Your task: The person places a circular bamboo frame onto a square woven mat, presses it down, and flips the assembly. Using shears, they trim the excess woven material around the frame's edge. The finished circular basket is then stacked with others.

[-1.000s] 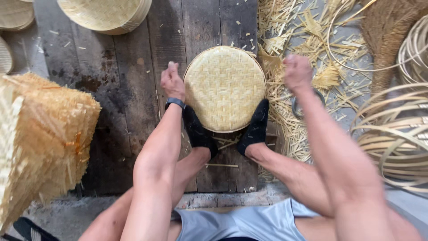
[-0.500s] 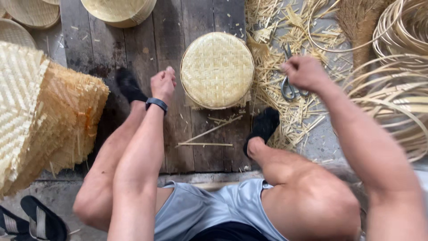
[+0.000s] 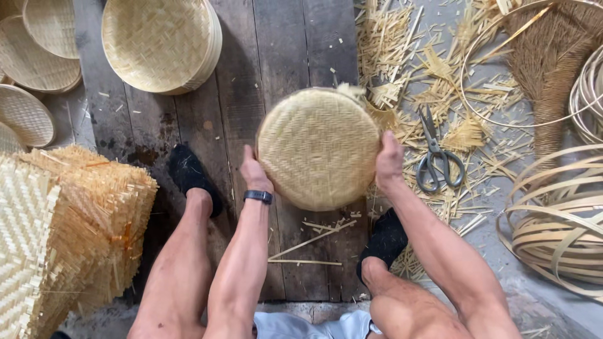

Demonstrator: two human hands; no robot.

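While gripped by hands [image 3: 389, 160], woven basket [image 3: 318, 147].

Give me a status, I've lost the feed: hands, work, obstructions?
Left hand and right hand grip round woven bamboo tray by opposite edges. Grey metal scissors lie right, apart.

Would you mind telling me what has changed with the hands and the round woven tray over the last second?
Both hands have closed on the round woven tray: the left hand now grips its left rim and the right hand its right rim, having come in from over the scissors. Earlier the feet pinned the tray; they have since spread apart. The scissors, the stack of trays and the bamboo hoops stayed put.
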